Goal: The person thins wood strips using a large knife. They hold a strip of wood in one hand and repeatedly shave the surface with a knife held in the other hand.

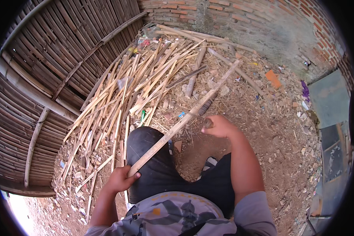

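Note:
My left hand (pixel 123 179) is closed around the near end of a long, pale, split bamboo strip (pixel 181 123). The strip slants up over my left knee, away to the right, and its far end lies above the littered ground. My right hand (pixel 222 127) is wrapped around a short brown wooden handle (pixel 207 123), just right of the strip's middle. Whatever extends from that handle cannot be made out. Beneath the strip, beyond my right hand, sits a dark ridged piece (pixel 207 106), partly covered by it.
Split bamboo strips (pixel 145 78) lie in a loose heap ahead and to the left. A bamboo-slat wall (pixel 78 39) rises at left, a brick wall (pixel 240 23) at the back. Thicker poles (pixel 196 70), an orange fragment (pixel 273 78) and grey panels (pixel 330 98) surround the dirt floor.

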`<state>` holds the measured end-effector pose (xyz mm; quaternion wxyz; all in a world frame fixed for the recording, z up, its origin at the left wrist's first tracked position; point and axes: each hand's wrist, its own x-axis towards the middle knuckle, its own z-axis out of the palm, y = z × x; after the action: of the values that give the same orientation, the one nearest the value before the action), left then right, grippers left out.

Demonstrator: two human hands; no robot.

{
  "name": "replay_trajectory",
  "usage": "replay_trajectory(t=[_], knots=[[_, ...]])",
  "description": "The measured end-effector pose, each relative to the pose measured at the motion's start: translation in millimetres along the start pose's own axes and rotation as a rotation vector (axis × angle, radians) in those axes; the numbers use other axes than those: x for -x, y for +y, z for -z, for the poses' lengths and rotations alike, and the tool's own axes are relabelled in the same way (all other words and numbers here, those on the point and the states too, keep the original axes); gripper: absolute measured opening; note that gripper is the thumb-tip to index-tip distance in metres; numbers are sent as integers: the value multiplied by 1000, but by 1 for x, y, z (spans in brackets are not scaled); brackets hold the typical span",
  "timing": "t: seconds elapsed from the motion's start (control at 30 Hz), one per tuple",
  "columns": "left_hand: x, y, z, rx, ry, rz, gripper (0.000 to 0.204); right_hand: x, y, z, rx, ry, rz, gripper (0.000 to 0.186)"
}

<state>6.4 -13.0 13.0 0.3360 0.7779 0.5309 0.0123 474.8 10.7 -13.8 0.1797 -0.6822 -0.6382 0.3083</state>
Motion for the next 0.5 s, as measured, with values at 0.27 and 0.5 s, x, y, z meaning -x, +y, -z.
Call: replay_trajectory(t=[0.27,0.5], knots=[[0,2,0,-6,-2,22,53,15,-34,11,-56,59,-102,47],[3,-2,0,-15,22,6,54,5,-39,1,134,-189,70,50]])
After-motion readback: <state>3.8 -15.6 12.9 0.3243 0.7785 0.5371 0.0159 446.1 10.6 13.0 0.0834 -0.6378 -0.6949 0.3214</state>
